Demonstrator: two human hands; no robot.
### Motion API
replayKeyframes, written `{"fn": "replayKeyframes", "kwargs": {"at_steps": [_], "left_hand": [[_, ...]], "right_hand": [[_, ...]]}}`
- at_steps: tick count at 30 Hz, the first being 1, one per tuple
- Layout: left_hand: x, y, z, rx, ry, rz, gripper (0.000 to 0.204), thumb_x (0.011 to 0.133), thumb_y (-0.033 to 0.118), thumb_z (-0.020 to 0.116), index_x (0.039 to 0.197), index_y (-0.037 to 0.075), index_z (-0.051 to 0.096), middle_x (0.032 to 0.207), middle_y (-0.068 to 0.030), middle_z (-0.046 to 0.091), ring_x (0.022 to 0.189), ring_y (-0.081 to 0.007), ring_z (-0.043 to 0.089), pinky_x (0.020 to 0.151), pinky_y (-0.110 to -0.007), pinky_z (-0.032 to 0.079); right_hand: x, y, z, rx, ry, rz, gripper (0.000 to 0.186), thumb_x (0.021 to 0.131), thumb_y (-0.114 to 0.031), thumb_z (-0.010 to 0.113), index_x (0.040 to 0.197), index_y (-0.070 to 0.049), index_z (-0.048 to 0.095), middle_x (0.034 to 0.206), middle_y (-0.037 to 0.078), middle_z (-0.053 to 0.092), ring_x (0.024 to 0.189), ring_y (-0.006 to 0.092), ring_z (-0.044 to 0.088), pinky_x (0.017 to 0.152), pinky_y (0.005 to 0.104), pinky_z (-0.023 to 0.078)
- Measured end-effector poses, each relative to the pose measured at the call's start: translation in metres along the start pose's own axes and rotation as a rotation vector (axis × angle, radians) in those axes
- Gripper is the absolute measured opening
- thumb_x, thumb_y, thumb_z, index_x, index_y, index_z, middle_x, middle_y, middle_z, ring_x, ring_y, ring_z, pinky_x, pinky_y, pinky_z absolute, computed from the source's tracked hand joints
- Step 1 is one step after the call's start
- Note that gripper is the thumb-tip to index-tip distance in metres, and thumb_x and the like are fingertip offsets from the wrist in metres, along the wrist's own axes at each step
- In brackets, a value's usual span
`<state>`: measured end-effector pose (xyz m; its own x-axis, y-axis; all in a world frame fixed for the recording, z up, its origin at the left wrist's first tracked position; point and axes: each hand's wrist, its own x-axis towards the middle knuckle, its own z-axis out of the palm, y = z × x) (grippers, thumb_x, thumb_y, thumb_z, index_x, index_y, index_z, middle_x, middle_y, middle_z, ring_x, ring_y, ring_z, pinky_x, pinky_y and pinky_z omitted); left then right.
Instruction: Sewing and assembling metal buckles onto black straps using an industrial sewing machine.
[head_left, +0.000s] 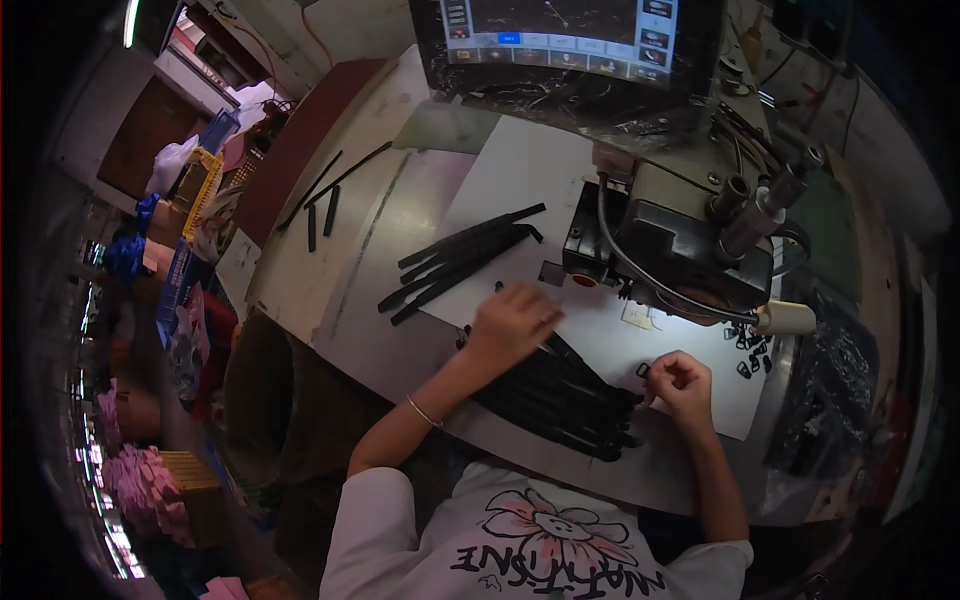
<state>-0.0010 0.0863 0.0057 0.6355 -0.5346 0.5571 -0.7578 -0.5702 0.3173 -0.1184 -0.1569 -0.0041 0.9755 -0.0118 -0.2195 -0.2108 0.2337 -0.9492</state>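
Note:
My right hand (pixel 682 386) has its thumb and fingertips pinched together on a small black buckle (pixel 643 370). My left hand (pixel 513 325) is above the upper end of a thick pile of black straps (pixel 560 405) along the near edge of the table. Its fingers look bent and somewhat blurred, and whether they grip a strap is hidden. Farther left, a fanned bunch of black straps (pixel 460 258) lies on a white sheet. Several loose black buckles (pixel 750 348) are scattered to the right, past the right hand.
A dark sewing machine (pixel 690 225) stands beyond my hands, its lamp (pixel 786 319) lighting the white sheet (pixel 500 160). Behind it is a lit screen (pixel 560 30). A few thin black strips (pixel 331 210) lie on the left of the table. Clear plastic wrap (pixel 825 380) covers the right side.

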Motion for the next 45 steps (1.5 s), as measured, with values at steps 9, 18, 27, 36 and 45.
{"fn": "replayKeyframes", "kwargs": {"at_steps": [9,18,27,36,45], "left_hand": [[-0.001,-0.104,-0.031,-0.072,0.047,-0.489,0.017,0.077,0.017,0.065,0.089,0.005,0.061,0.084,-0.0107,0.057,0.082,-0.0297,0.055,0.070,-0.037,0.045],[0.024,-0.107,-0.007,-0.030,-0.127,-0.317,0.019,0.069,0.013,0.067,0.083,0.005,0.057,0.080,-0.0101,0.057,0.080,-0.0294,0.055,0.070,-0.037,0.045],[0.043,0.008,-0.015,-0.671,-0.438,-0.337,0.015,0.071,0.011,0.068,0.080,0.003,0.060,0.077,-0.0098,0.058,0.071,-0.0242,0.057,0.063,-0.033,0.044],[0.049,0.052,0.031,-0.890,-0.666,-0.217,0.017,0.072,0.013,0.069,0.083,0.003,0.062,0.073,-0.0064,0.060,0.064,-0.0141,0.055,0.059,-0.027,0.043],[0.049,0.050,0.033,-0.892,-0.704,-0.369,0.015,0.074,0.009,0.069,0.086,0.002,0.064,0.075,-0.0021,0.061,0.066,-0.0073,0.054,0.062,-0.022,0.044]], "right_hand": [[0.008,0.003,-0.003,-0.016,0.058,-0.042,0.006,0.083,-0.002,0.055,0.079,0.001,0.052,0.067,0.007,0.057,0.053,0.0114,0.055,0.050,0.0223,0.047],[0.005,0.004,-0.004,-0.044,0.110,-0.092,0.005,0.084,-0.001,0.056,0.081,0.003,0.054,0.070,0.006,0.058,0.055,0.0072,0.054,0.050,0.0199,0.046],[0.002,-0.011,0.021,-0.466,0.011,-0.416,0.007,0.074,0.005,0.060,0.079,0.003,0.056,0.107,0.012,0.055,0.074,0.0114,0.058,0.065,0.0220,0.048],[-0.006,-0.008,0.008,-0.489,0.131,-0.392,0.007,0.072,0.003,0.061,0.078,0.002,0.058,0.083,0.008,0.059,0.077,0.0142,0.058,0.069,0.0243,0.046],[-0.004,-0.012,0.001,-0.423,0.104,-0.419,0.006,0.074,0.005,0.060,0.079,0.003,0.058,0.091,0.009,0.059,0.082,0.0126,0.057,0.076,0.0239,0.046]]}}
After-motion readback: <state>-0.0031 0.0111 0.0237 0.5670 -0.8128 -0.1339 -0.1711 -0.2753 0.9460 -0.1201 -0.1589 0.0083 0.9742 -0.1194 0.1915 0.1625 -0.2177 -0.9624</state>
